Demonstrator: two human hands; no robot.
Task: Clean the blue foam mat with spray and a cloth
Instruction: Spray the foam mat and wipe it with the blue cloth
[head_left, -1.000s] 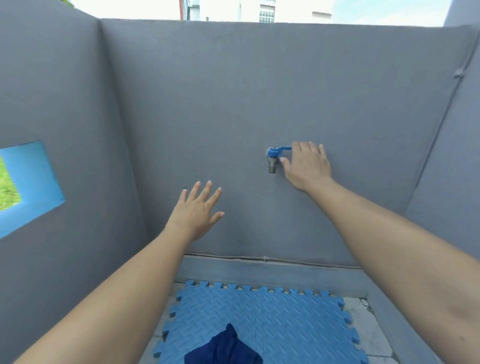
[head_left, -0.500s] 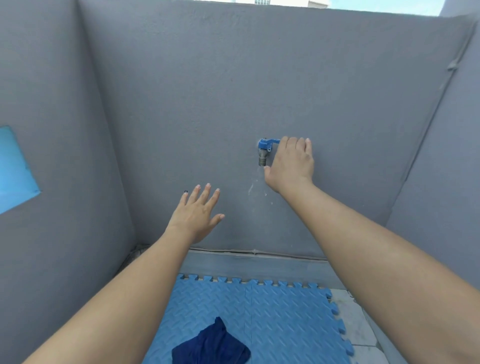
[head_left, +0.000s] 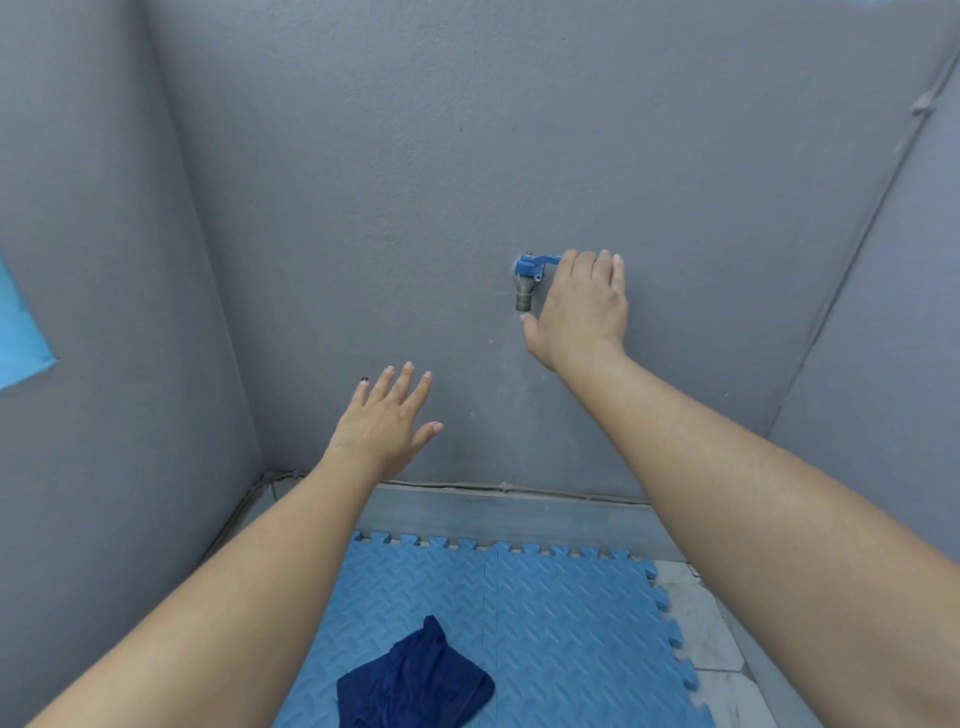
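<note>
1. The wall (head_left: 415, 208) behind both hands is grey, matt and finely rough, like painted plaster
2. The tap (head_left: 525, 283) just left of the right hand (head_left: 584, 312) has a dull metal spout; its blue lever, under that hand's fingers, looks like smooth plastic
3. The mat (head_left: 561, 623) below the hands is blue foam, matt, embossed with a raised tread pattern
4. The cloth (head_left: 415, 686) below the left hand (head_left: 384, 421), lying on the mat, is dark blue, soft and crumpled
5. The floor (head_left: 701, 613) under the right forearm looks like pale, smooth tile
</note>
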